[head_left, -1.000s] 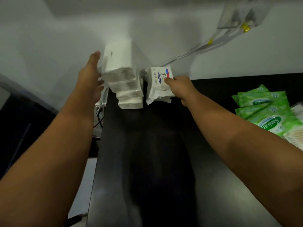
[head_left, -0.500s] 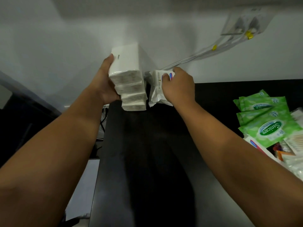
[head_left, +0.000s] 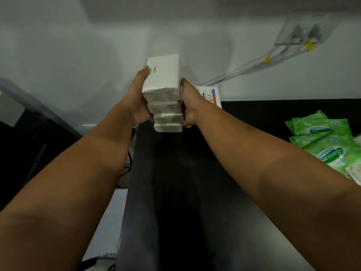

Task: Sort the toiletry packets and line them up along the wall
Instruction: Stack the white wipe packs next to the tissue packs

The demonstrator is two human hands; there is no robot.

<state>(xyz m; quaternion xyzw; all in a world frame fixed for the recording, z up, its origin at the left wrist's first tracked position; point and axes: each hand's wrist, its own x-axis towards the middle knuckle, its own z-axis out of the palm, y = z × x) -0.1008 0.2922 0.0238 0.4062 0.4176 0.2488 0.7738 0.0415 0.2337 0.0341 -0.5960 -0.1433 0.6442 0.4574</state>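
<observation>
A stack of several white tissue packets (head_left: 163,90) stands on the black table (head_left: 175,192), close to the wall. My left hand (head_left: 136,102) presses flat against the stack's left side with its thumb straight up the edge. My right hand (head_left: 190,106) presses against the right side. Both sets of fingers are hidden behind the hands. A white packet with a blue and red label (head_left: 212,94) leans on the wall just behind my right hand. Green wipe packets (head_left: 328,145) lie in a loose pile at the table's right edge.
White cables (head_left: 244,69) run down the wall from a socket (head_left: 304,34) at the upper right. The table's left edge (head_left: 129,192) drops off beside the stack, with a black cable and pale floor below. A dark object (head_left: 23,122) stands at the far left.
My right hand let go of the labelled packet and moved left onto the stack's right side. My left hand closed in on the left side. The stack now sits squarer between both hands.
</observation>
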